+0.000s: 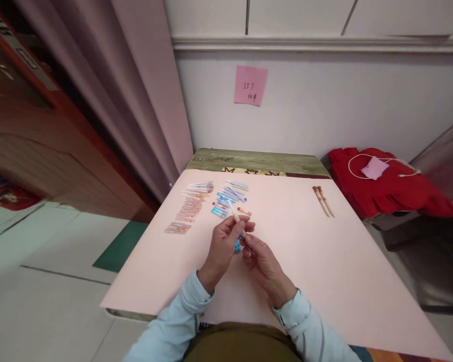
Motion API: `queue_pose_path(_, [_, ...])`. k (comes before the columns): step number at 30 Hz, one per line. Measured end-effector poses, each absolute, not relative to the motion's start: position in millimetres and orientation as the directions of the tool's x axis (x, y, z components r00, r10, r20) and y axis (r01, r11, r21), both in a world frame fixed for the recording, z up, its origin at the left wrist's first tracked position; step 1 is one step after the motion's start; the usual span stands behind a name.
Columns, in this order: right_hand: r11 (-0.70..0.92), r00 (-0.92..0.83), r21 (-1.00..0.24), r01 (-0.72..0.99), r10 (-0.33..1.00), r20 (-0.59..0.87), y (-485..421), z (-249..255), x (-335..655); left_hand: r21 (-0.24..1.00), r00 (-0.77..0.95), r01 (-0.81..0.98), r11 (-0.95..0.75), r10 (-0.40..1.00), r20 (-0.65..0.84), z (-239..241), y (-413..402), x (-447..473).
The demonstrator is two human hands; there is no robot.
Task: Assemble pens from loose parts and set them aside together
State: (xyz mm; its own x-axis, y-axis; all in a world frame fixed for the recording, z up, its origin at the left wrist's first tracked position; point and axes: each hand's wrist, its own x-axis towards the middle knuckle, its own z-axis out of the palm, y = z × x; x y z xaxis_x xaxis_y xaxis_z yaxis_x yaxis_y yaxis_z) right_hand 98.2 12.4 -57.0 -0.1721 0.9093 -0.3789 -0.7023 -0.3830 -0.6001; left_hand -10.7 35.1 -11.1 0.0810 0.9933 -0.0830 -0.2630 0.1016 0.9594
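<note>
My left hand (226, 242) is closed in a pinch around a thin white pen refill (232, 210) that points up and away from me. My right hand (259, 257) is closed beside it, fingertips meeting the left hand over a small blue pen part (237, 246). Both hands hover above the pale pink sheet (324, 261) covering the table. Just beyond them lie a pile of blue and white pen parts (228, 196), a short orange piece (244, 211), and a row of pink and orange pieces (187, 210).
Two wooden sticks (323, 201) lie at the far right of the sheet. A red cloth with a white cord (384, 186) sits on a seat to the right. A pink sticky note (250, 85) is on the wall. A curtain (136, 90) hangs at left.
</note>
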Motion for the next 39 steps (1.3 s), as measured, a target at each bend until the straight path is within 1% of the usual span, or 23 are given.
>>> queue_pose_path(2, [-0.387, -0.171, -0.647, -0.657, 0.912, -0.372, 12, -60, 100, 0.947, 0.04, -0.306, 0.093, 0.996, -0.085, -11, 34, -10])
queue_pose_path(4, [-0.354, -0.122, -0.714, -0.605, 0.926, -0.356, 14, -63, 106, 0.932, -0.019, -0.36, 0.04, 0.999, -0.051, -8, 37, -17])
queue_pose_path(6, [-0.274, 0.002, -0.771, -0.575, 0.942, -0.336, 18, -65, 116, 0.92, -0.087, -0.39, -0.016, 0.996, -0.02, -5, 43, -32])
queue_pose_path(9, [-0.134, 0.227, -0.826, -0.548, 0.926, -0.301, 25, -65, 133, 0.9, -0.083, -0.435, 0.012, 0.995, -0.054, -9, 49, -58])
queue_pose_path(10, [-0.097, 0.277, -0.847, -0.523, 0.92, -0.277, 27, -64, 137, 0.891, -0.08, -0.453, 0.023, 0.995, -0.066, -13, 50, -65])
queue_pose_path(12, [-0.047, 0.323, -0.892, -0.45, 0.922, -0.212, 31, -64, 144, 0.863, -0.056, -0.503, 0.043, 0.995, -0.082, -26, 52, -75])
queue_pose_path(15, [-0.025, 0.311, -0.953, -0.302, 0.942, -0.124, 33, -68, 144, 0.804, 0.017, -0.583, 0.114, 0.992, -0.128, -50, 57, -77])
queue_pose_path(18, [-0.027, 0.307, -0.991, -0.132, 0.949, -0.067, 31, -78, 137, 0.738, 0.12, -0.64, 0.214, 0.977, -0.179, -68, 61, -69])
queue_pose_path(20, [-0.022, 0.299, -0.999, -0.04, 0.954, -0.033, 29, -85, 131, 0.708, 0.18, -0.654, 0.268, 0.963, -0.199, -74, 60, -62])
queue_pose_path(23, [-0.003, 0.263, -0.999, 0.043, 0.965, 0.009, 26, -94, 124, 0.693, 0.265, -0.639, 0.335, 0.941, -0.21, -76, 56, -56])
queue_pose_path(26, [0.006, 0.235, -0.997, 0.072, 0.972, 0.023, 25, -99, 121, 0.691, 0.328, -0.625, 0.363, 0.925, -0.19, -77, 52, -58])
queue_pose_path(31, [0.039, 0.262, -0.995, 0.087, 0.963, 0.061, 25, -92, 117, 0.696, 0.344, -0.628, 0.349, 0.926, -0.155, -75, 49, -65])
queue_pose_path(33, [0.079, 0.212, -0.995, 0.056, 0.973, 0.089, 26, -85, 112, 0.705, 0.411, -0.594, 0.388, 0.9, -0.149, -73, 46, -65])
queue_pose_path(36, [0.121, 0.088, -0.993, -0.012, 0.989, 0.12, 30, -79, 101, 0.718, 0.549, -0.519, 0.463, 0.825, -0.135, -70, 42, -64])
queue_pose_path(39, [0.142, 0.063, -0.99, 0.009, 0.988, 0.142, 33, -82, 96, 0.723, 0.607, -0.487, 0.491, 0.785, -0.124, -69, 40, -64])
